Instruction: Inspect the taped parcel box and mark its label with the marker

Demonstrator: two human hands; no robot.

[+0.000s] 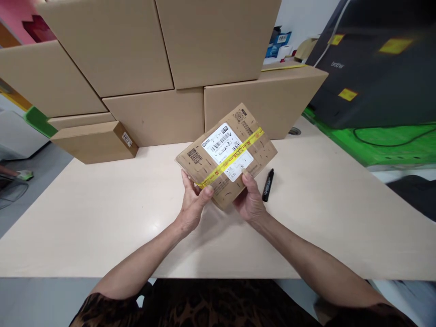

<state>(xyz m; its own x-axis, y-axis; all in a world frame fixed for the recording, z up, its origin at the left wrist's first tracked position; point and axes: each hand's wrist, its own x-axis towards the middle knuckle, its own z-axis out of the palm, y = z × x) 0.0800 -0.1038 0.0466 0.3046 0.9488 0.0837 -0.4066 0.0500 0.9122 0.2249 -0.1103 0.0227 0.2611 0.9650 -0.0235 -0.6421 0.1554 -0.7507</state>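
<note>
Parcel (pixel 226 154) sits lifted just above the table (pixel 102 218), tilted, our left hand (pixel 192 204) and right hand (pixel 250 200) each closed on its near edge, thumbs on top. It looks already sealed: yellow tape crosses its white label, though the print is too small to read. Right of the parcel lies a black marker (pixel 268 185); behind it stand stacked cartons (pixel 153 59), with a dark printer (pixel 374 68) further right.
</note>
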